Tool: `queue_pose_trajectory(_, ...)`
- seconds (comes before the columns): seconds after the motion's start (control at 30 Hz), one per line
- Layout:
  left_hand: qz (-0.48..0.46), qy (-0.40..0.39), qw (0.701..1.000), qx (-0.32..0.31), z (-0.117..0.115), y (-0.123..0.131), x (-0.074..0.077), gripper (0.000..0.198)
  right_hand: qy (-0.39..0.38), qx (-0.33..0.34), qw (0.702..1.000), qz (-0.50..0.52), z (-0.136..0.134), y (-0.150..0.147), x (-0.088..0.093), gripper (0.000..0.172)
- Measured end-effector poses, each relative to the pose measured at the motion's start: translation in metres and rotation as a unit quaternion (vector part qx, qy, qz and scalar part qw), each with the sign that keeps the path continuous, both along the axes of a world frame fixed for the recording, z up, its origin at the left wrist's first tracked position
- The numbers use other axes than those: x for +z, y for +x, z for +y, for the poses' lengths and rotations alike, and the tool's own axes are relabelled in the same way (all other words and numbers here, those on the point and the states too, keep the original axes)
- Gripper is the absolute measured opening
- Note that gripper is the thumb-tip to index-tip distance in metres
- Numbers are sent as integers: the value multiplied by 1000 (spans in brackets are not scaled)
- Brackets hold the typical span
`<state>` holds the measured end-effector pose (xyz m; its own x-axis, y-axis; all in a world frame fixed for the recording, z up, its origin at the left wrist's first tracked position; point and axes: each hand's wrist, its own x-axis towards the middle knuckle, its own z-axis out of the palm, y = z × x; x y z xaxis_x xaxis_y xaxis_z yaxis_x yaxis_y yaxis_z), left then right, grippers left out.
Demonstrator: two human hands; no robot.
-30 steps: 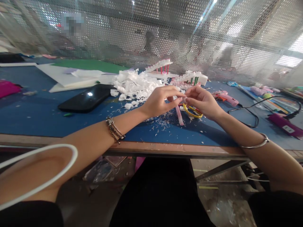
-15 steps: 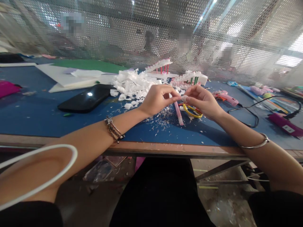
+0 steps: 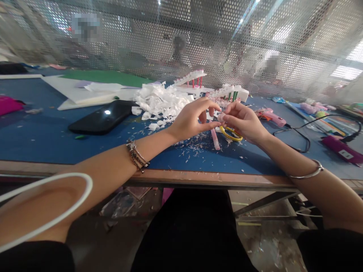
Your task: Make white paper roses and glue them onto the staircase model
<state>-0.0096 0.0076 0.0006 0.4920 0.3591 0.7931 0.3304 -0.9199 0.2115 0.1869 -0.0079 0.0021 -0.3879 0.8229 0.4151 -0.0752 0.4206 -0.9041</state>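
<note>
Above the blue tabletop, a small whitish-pink piece (image 3: 221, 118) is between my two hands; its exact kind is too small to make out. My right hand (image 3: 245, 122) pinches it from the right with thumb and fingers. From the other side, my left hand (image 3: 191, 118) has its index fingertip at the top of the piece and its thumb tip beneath. Just below the hands lie a pink stick (image 3: 215, 139) and yellow-handled scissors (image 3: 231, 134), partly covered. To the left of my left hand is a heap of white paper-like scraps (image 3: 161, 100).
A black phone (image 3: 103, 118) lies left, before white and green sheets (image 3: 107, 78). Behind my hands stand white pieces with red sticks (image 3: 195, 81) and green sticks (image 3: 234, 95). A pink glue gun (image 3: 273, 118) and a cabled purple device (image 3: 342, 148) are at right.
My left thumb and index finger have spread apart from a tight pinch, one rising and one dropping around the small piece. My right hand has barely moved.
</note>
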Motion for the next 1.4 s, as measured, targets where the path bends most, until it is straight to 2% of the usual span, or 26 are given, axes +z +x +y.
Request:
queue_pose_trajectory(0.27,47,26,998,-12,0,1,-4,26,26,-10,998,-53,-4,-6,-1,34)
queue_pose_trajectory(0.5,20,20,1000,6,-3,2,-4,22,33,6,998,-50,-6,-4,0,26)
queue_pose_trajectory(0.6,-18,-33,999,-6,-2,3,-3,26,41,-27,998,-47,-7,0,6,24)
queue_pose_trajectory(0.7,-28,-86,996,-15,3,1,-6,29,80,-79,993,-40,-5,8,17,23)
queue_pose_trajectory(0.77,0,-114,993,-14,8,0,-9,28,110,-120,986,-34,-1,18,27,22)
queue_pose_trajectory(0.87,-12,-194,981,-23,15,0,-12,28,149,-197,968,-47,8,41,43,19)
queue_pose_trajectory(0.93,-30,-231,972,-32,20,2,-11,31,182,-264,940,-119,14,62,52,16)
queue_pose_trajectory(0.97,-36,-239,970,-35,23,3,-9,32,207,-303,911,-189,17,74,56,15)
queue_pose_trajectory(1.0,-38,-239,970,-36,27,4,-5,32,238,-347,864,-276,19,87,59,12)
queue_pose_trajectory(1.07,-31,-229,972,-36,38,7,3,30,260,-412,734,-474,21,115,61,9)
queue_pose_trajectory(1.13,-22,-236,971,-42,52,10,11,28,177,-447,627,-613,22,142,60,14)
queue_pose_trajectory(1.2,-37,-254,965,-49,67,12,15,30,133,-449,604,-645,25,166,52,20)
queue_pose_trajectory(1.23,-45,-264,962,-49,74,13,16,33,114,-442,605,-653,27,177,46,26)
queue_pose_trajectory(1.33,-65,-302,950,-35,91,15,13,34,60,-389,635,-665,37,198,26,36)
queue_pose_trajectory(1.4,-93,-340,935,-39,100,17,9,31,45,-363,652,-664,44,204,14,36)
